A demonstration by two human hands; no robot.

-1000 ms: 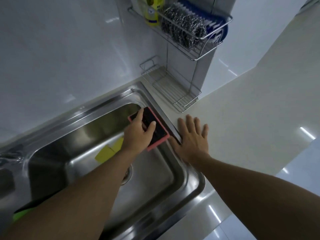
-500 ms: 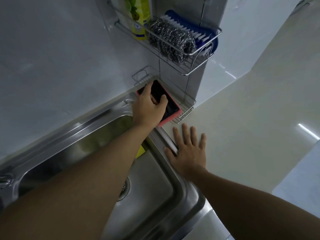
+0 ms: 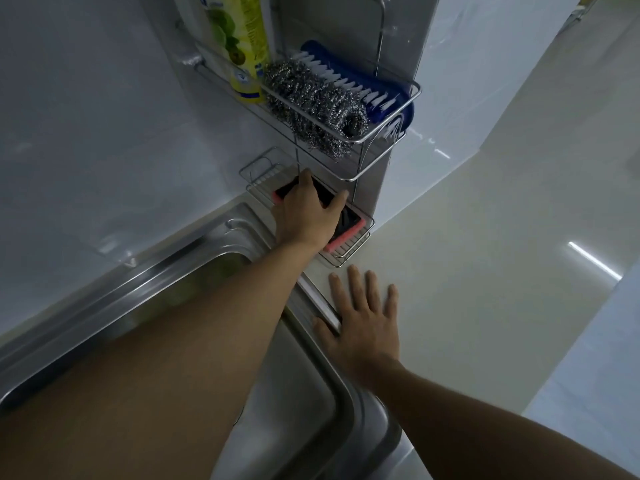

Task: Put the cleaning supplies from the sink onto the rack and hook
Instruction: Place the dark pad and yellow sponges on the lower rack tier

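Left arm is stretched way out, coming in from the bottom-left corner and running toward 1 o'clock, bare forearm filling a big chunk of the view. The left hand (image 3: 308, 213) is at the far end, palm down, fingers curled and thumb spread out to the right, clamped over something flat it's holding. Right arm comes in from the bottom-right corner heading toward 11 o'clock. The right hand (image 3: 363, 327) is lying flat, palm down, fingers straight and slightly fanned pointing to 12, thumb out at 9. It's holding nothing.
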